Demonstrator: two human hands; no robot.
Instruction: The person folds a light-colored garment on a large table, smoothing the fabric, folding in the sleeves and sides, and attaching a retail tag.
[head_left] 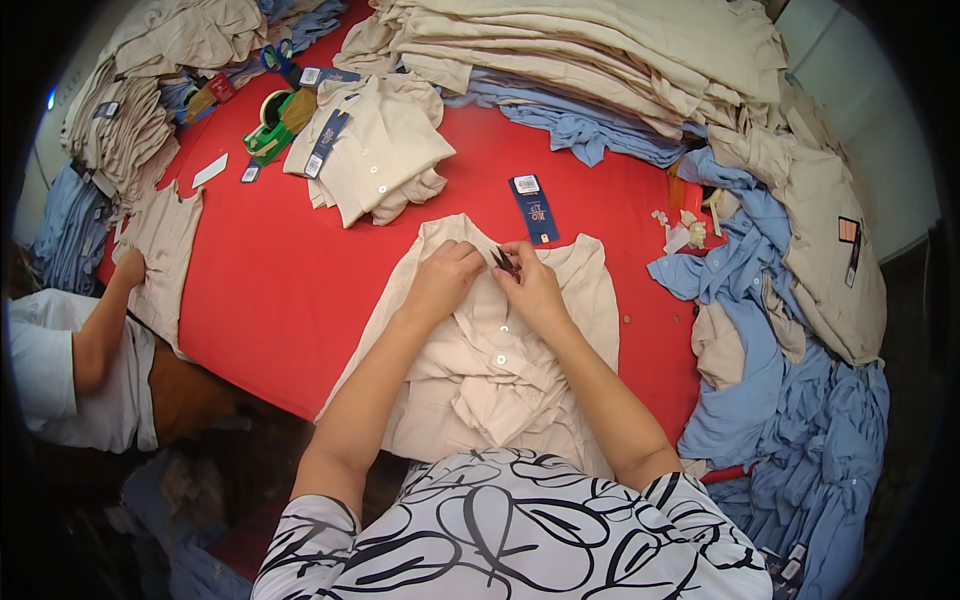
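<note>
A beige sleeveless garment with white buttons lies in front of me, its lower part bunched near my body. At its neckline, my left hand is closed on the fabric, fingers pinched. My right hand is closed around small dark thread snips, whose blades point up and left toward the neckline. Any thread at the blades is too small to make out. Just beyond the garment's neckline lies a dark blue hang tag with a white label.
The red table carries a folded beige garment with a tag and a green tape dispenser. High beige stacks stand at the back. Blue garments heap at the right. A co-worker's hand touches beige cloth at the left.
</note>
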